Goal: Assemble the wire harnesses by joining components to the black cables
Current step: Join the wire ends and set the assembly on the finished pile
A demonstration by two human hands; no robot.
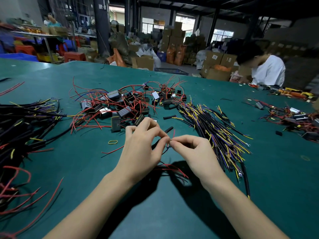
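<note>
Both hands are raised just above the green counter [259, 195] at the near centre. The left hand [143, 149] is curled, its thumb and fingertips pinching fine wire ends; the right hand [191, 150] is likewise curled, pinching the same wire ends [170, 140] from the opposite side, so that the fingertips of the two hands meet. A short black cable [168, 129] with a red lead is seen rising just behind the pinch point, and black and red leads [170, 168] are trailed onto the counter beneath the wrists.

A pile of black box components [120, 106] with red leads is located beyond the hands, at the centre. A bundle of black cables [214, 128] with yellow and purple ends is laid to the right of the hands. A further heap of black cables [22, 125] is placed at the left edge. A yellow rubber band [113, 142] is lying flat, left of the left hand. A person in a white shirt [268, 71] is positioned at the far right of the counter
</note>
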